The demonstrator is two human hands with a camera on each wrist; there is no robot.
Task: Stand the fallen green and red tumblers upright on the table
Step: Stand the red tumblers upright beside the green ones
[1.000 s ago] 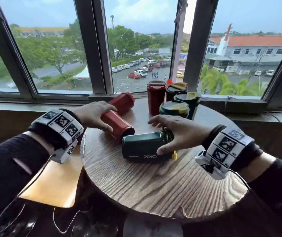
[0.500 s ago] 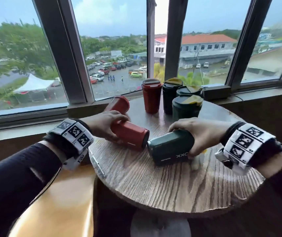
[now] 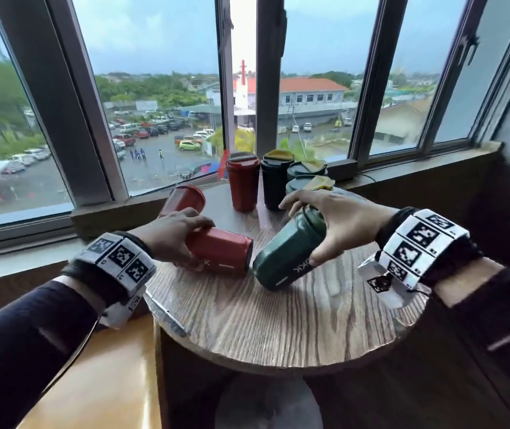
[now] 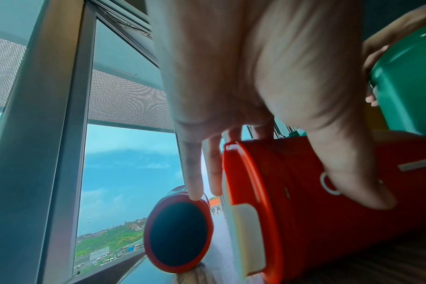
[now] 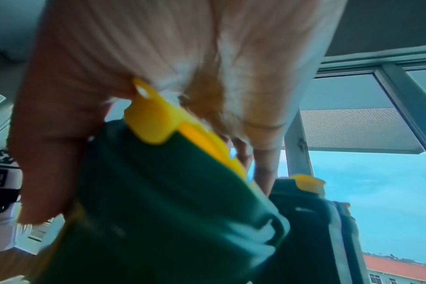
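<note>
Green tumbler (image 3: 289, 250): rigid, smooth, likely slippery | your right hand (image 3: 338, 226) fingers clamp its lid end | left hand (image 3: 171, 235) fingers clamp red tumbler (image 3: 221, 250); grip mid-body.

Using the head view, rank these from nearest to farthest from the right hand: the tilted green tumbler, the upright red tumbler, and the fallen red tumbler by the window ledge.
1. Tilted green tumbler: gripped by the right hand.
2. Upright red tumbler: standing behind, toward the window.
3. Fallen red tumbler: far left, at the ledge.
</note>
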